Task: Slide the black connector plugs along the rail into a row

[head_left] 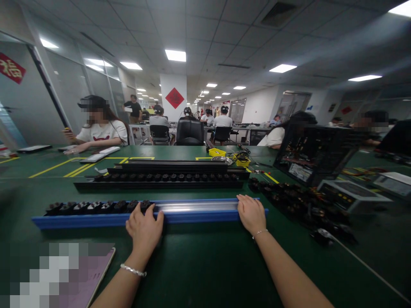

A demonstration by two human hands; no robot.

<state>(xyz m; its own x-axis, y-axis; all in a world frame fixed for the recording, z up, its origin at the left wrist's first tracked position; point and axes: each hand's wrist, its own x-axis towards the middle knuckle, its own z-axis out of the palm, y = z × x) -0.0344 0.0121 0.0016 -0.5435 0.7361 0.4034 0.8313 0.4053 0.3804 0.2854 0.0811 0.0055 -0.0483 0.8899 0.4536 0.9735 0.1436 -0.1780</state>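
The blue rail (199,217) lies across the green counter (205,265), black parts (107,207) filling its left portion. The left hand (145,225), fingers spread and half bent, touches the row's right end (grip indeterminable). The right hand (252,214), loosely open, rests over the rail's right end.

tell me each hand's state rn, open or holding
Left hand: fingers at the right end of the black module row; grip can't be told.
Right hand: open, resting on the blue rail.
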